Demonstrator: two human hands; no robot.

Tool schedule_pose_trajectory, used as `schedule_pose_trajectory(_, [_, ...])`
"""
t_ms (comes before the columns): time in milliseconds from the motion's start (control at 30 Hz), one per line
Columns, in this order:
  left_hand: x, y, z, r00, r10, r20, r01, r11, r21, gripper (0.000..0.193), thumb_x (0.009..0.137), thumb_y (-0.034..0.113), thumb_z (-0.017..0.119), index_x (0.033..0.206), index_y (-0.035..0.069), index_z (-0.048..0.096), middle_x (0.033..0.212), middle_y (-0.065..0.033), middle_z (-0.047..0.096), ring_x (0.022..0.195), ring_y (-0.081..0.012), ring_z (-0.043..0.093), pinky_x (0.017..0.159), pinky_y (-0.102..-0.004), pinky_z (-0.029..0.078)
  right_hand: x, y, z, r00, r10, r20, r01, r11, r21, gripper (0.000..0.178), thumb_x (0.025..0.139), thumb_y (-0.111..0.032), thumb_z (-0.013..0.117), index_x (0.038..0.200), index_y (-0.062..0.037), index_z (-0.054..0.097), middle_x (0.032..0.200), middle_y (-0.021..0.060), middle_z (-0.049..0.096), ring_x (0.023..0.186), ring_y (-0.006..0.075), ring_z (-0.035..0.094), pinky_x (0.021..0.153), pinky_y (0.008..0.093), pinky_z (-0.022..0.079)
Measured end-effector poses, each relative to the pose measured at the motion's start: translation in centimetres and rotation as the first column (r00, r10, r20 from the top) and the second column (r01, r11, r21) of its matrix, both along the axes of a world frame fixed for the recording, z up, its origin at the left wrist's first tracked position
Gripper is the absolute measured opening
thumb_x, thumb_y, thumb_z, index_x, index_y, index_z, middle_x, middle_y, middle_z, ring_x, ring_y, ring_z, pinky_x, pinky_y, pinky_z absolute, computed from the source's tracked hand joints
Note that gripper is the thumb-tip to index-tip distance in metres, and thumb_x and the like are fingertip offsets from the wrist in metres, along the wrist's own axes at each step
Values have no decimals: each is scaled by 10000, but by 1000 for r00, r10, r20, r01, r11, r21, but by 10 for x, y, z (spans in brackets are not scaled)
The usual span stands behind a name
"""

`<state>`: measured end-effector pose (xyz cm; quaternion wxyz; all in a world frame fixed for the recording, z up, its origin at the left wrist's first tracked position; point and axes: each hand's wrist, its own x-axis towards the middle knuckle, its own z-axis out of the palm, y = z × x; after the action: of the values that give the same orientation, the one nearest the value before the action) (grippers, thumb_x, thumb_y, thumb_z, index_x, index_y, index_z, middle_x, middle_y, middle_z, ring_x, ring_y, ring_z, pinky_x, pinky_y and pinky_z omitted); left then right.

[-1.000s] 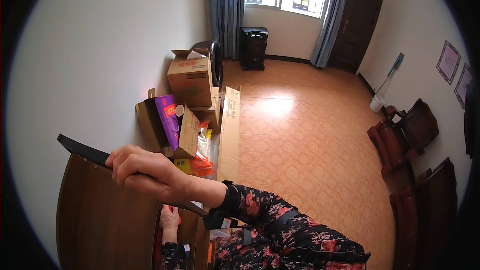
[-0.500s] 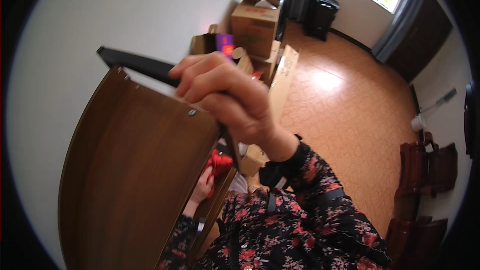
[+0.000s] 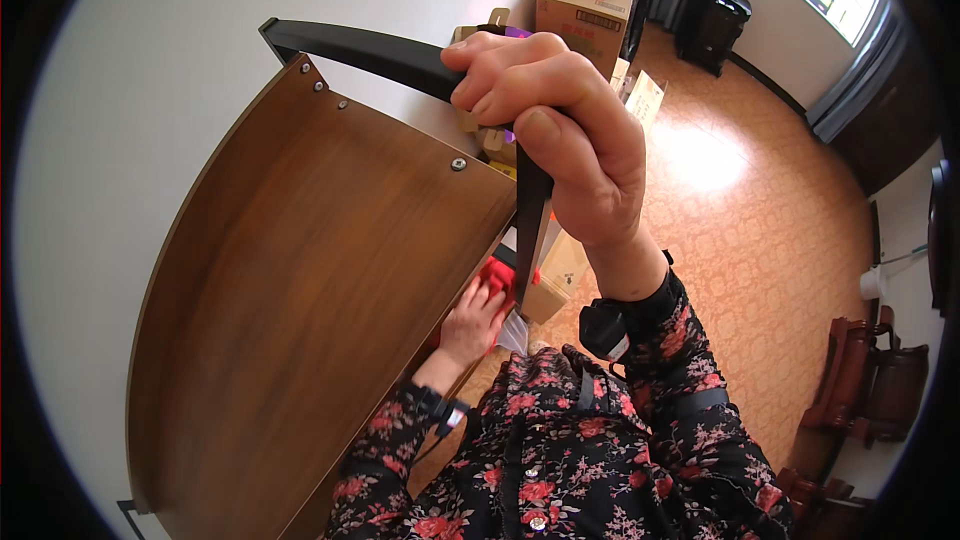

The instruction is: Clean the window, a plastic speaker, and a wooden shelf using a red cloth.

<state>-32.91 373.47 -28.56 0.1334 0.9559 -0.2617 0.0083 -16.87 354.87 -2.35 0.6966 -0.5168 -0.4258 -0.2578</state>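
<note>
My right hand [image 3: 575,140] is wrapped round the upper corner of a black frame [image 3: 370,52], its fingers curled over the bar. This frame runs along the end of a brown wooden shelf [image 3: 310,270], which has several screw heads near that end. Lower down, beside the shelf's near edge, my left hand [image 3: 472,328] presses on a bunched red cloth [image 3: 498,280], fingers bent against it. Part of the cloth is hidden behind the frame's upright and the hand, so how firmly it is gripped does not show fully.
Behind the frame stand a large cardboard box [image 3: 585,15] and smaller cartons [image 3: 555,280]. A black cabinet-like case [image 3: 713,25] is by the window. Dark red wooden chairs [image 3: 850,380] line the right wall, and patterned orange flooring [image 3: 720,230] lies between.
The view has shifted, so the shelf and boxes show differently. My right hand stays on the frame's corner. My left hand, still at the red cloth, now shows more fully.
</note>
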Motion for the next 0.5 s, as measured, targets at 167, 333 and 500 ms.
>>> schedule_pose_trajectory(167, [-56,66,46,993,63,-97,-60,998,37,348,776,252,618,1103,135,601,1245,-107,518,1192,-237,458,888,-441,382,0,-3,7,999,7,38,-7,1000,-12,125,852,47,481,923,30,583,899,96,596,910,238,552,941,405,429])
schedule_pose_trajectory(333, [-74,137,11,870,480,-107,-492,857,-152,339,853,203,551,1158,56,570,1209,-181,551,1115,-331,526,946,-420,422,-7,9,9,998,28,61,-30,999,45,137,871,28,468,941,61,581,907,117,609,943,251,564,940,407,431])
schedule_pose_trajectory(500, [-9,49,-2,828,432,-357,-522,827,-211,375,870,242,542,1195,57,547,1225,-148,550,1161,-307,507,946,-452,413,-1,-2,-2,998,6,56,-7,1000,24,156,897,1,451,946,66,584,923,123,617,992,258,569,940,393,429])
